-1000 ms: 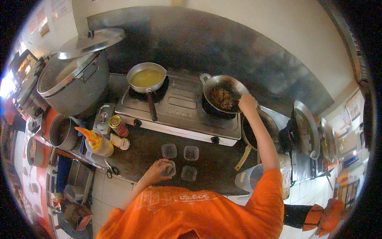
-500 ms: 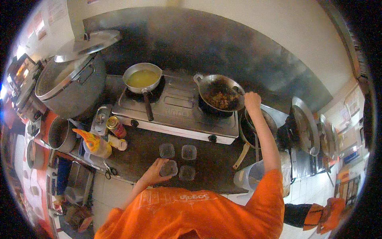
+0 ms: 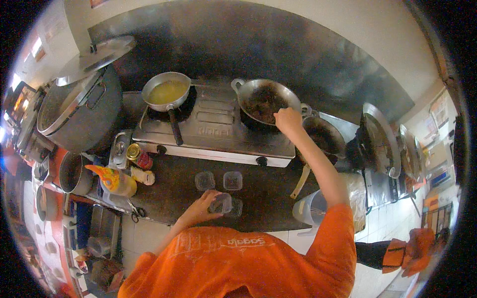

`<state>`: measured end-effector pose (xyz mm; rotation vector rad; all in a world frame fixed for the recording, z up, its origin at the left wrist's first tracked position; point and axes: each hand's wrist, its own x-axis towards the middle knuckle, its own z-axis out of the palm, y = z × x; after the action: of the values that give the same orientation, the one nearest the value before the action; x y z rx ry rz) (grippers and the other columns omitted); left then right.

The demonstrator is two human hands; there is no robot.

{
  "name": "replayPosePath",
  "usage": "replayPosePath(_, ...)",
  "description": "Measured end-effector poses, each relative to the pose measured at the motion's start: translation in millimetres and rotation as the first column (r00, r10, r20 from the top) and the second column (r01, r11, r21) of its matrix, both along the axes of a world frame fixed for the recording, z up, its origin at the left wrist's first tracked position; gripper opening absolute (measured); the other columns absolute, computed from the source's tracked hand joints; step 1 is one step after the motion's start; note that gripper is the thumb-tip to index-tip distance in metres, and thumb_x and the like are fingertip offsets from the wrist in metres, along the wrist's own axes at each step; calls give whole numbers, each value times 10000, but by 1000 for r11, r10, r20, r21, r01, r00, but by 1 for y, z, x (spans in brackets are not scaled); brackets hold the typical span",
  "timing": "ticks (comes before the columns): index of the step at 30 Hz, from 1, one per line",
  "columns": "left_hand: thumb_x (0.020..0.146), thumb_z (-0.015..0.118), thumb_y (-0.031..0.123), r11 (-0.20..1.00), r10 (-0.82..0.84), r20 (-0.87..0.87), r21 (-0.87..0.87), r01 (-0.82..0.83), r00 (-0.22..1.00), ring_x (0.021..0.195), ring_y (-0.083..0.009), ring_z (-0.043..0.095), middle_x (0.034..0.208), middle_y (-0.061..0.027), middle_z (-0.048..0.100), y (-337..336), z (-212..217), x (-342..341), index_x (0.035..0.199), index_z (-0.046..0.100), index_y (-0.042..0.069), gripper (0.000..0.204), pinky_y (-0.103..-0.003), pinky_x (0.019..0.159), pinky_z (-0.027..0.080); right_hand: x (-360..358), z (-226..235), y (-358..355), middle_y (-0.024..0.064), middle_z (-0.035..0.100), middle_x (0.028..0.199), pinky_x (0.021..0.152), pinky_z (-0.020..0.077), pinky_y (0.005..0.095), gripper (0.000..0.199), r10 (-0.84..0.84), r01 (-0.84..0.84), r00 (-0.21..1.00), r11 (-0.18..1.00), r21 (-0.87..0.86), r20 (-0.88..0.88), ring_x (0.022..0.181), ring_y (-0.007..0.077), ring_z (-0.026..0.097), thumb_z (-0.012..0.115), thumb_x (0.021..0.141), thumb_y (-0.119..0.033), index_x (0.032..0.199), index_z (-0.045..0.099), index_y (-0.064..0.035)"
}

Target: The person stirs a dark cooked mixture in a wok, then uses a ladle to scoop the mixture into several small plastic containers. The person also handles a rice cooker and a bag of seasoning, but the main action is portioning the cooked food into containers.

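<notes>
My left hand holds a small clear plastic tub by its side, just above the counter. Partly beneath that tub sits another clear tub. Two more, a left tub and a right tub, stand behind it. My right hand is closed over the front right rim of a metal wok on the right burner. Dark brown chopped food lies in the wok. Whatever the right fingers grip is hidden by the hand.
A saucepan of yellowish liquid stands on the stove's left burner, handle forward. Left are a large pot, a can, a squeeze bottle and scissors. Right are a frying pan and a translucent jug.
My right hand has moved left and slightly up, from beside the wok to over its front right edge. My left hand has carried its tub rightward, partly over the front tub.
</notes>
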<state>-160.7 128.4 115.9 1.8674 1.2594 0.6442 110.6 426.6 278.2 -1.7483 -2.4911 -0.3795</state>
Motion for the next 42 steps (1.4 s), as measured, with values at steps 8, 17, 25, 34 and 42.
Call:
replayPosePath(8, 755, 783, 314, 1000, 26, -74, -16, -27, 997, 1223, -385, 474, 1334, -162, 449, -3, 1, -7, 1366, 404, 106, 749, -440, 1006, 442, 15, -10, 24, 223, 684, 873, 681, 549, 480, 386, -103, 103, 995, 994, -27, -4, 761, 387, 670, 572, 914, -357, 818, 700, -6)
replayPosePath(17, 761, 777, 332, 999, 39, -57, -4, -39, 998, 1226, -386, 470, 1345, -175, 446, -5, -5, -13, 1368, 403, 109, 746, -437, 1011, 443, 47, 4, 48, 205, 694, 918, 761, 550, 473, 320, -358, 359, 932, 933, 17, -57, 885, 380, 674, 594, 884, -318, 927, 717, -25)
replayPosePath(25, 775, 767, 336, 970, -165, 0, 179, 162, 986, 1214, -380, 492, 1353, -170, 430, 9, -21, 9, 1367, 411, 116, 725, -431, 1000, 452, 13, 5, 18, 199, 681, 977, 790, 546, 467, 361, -219, 220, 975, 974, -49, 27, 904, 366, 670, 573, 916, -344, 953, 687, -3)
replayPosePath(34, 793, 746, 368, 955, -285, -16, 77, 285, 958, 1224, -380, 488, 1383, -149, 397, 17, -24, 45, 1391, 394, 141, 730, -433, 1002, 452, 34, -6, -12, 195, 680, 885, 716, 558, 473, 328, -264, 271, 962, 953, -139, 64, 841, 377, 679, 552, 929, -337, 935, 695, -41)
replayPosePath(42, 791, 752, 331, 943, -289, -18, 168, 288, 957, 1252, -380, 449, 1381, -156, 395, 30, -31, 68, 1390, 397, 121, 727, -450, 1046, 406, 36, -30, -49, 193, 678, 841, 711, 552, 470, 366, -378, 371, 913, 926, -73, -153, 798, 373, 679, 519, 946, -328, 854, 699, -23)
